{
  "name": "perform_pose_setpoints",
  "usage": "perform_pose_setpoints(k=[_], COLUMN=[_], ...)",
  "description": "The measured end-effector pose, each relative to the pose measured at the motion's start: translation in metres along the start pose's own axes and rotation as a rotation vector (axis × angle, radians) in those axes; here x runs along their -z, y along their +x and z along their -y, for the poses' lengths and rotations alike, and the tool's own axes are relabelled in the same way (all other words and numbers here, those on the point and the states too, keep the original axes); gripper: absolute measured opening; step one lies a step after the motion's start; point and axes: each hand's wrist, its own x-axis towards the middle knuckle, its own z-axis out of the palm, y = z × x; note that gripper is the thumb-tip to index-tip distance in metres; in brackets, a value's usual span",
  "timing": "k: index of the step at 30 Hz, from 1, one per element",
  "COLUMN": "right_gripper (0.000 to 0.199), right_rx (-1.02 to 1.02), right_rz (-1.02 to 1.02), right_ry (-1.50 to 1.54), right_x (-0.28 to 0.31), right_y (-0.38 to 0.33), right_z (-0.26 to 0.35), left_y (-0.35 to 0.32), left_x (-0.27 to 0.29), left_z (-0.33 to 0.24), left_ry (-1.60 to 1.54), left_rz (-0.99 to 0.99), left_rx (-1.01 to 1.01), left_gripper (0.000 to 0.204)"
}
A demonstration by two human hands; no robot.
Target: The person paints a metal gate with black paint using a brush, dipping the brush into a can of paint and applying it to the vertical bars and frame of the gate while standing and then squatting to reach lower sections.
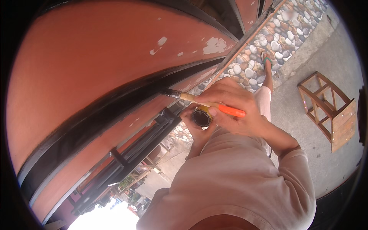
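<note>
A paintbrush (188, 96) with a pale wooden handle and an orange end is pinched in my right hand (235, 101). Its dark, paint-coated bristles reach the black band (130, 94) along the orange-red wall; whether they press on it I cannot tell. Just below the brush, my left hand (191, 124) is wrapped round a small yellowish can (209, 111) with dark paint inside. The can's mouth faces up toward me, and its rim is smeared black. My right fingers are very near the can's edge.
The orange-red wall (96, 50) has pale peeled patches. Black railing-like bars (122, 163) run along its lower side. Pebble paving (249, 65) lies beside the wall, with my sandalled foot (267, 59) on it. A wooden stool (326, 103) lies tipped on the concrete at right.
</note>
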Motion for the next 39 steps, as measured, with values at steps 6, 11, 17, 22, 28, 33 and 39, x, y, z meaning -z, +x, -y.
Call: perform_pose_setpoints(k=[6, 11, 17, 22, 28, 33, 39], right_gripper=[0.025, 0.024, 0.025, 0.026, 0.029, 0.029, 0.03], right_rx=[-0.006, 0.051, -0.029, 0.015, 0.079, 0.033, -0.511], right_rz=[-0.002, 0.046, -0.035, 0.007, -0.041, 0.001, -0.252], right_ry=[-0.119, -0.009, -0.19, -0.08, -0.069, -0.086, 0.659], right_x=[0.005, 0.0, 0.008, -0.005, 0.001, -0.003, -0.003], right_y=[0.006, 0.008, 0.003, -0.007, -0.002, -0.006, -0.002], right_z=[-0.013, 0.025, 0.017, 0.029, 0.019, 0.02, 0.007], left_y=[0.002, -0.008, 0.0, -0.007, -0.009, -0.011, -0.001], left_x=[-0.004, -0.003, -0.002, -0.002, -0.004, -0.005, -0.006], left_z=[0.005, 0.014, 0.003, 0.014, 0.011, 0.016, 0.009], left_ry=[-0.106, -0.142, -0.131, -0.231, -0.241, -0.341, -0.122], left_rz=[-0.031, -0.077, -0.039, -0.021, -0.015, -0.05, 0.009], left_rx=[-0.012, 0.114, 0.039, 0.227, 0.275, 0.208, -0.026], left_gripper=[0.078, 0.077, 0.081, 0.085, 0.086, 0.077, 0.078])
